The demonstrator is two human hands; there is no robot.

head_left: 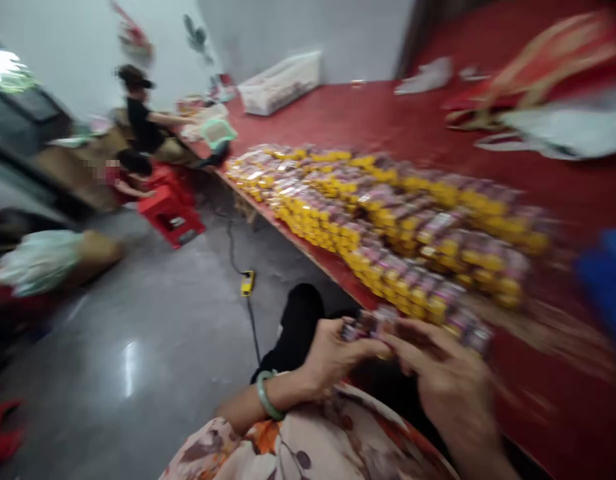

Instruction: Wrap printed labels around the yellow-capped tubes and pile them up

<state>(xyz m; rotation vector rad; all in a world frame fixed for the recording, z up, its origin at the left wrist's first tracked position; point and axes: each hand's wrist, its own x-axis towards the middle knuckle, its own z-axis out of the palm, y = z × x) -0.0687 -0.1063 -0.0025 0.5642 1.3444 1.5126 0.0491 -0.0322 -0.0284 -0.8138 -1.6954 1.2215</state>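
My left hand, with a pale green bangle on its wrist, is closed on small clear-and-purple pieces above my lap. From the right, my right hand meets it, its thumb and fingers pinched on the same small pieces. Motion blur hides their exact shape and number. Just beyond my hands, long rows of small clear packages with yellow ends lie on the red table, close to its near edge.
A white basket stands at the table's back. Plastic bags lie at the right, near a blue object. Two people sit at the far left by a red stool. A cable with a yellow device crosses the floor.
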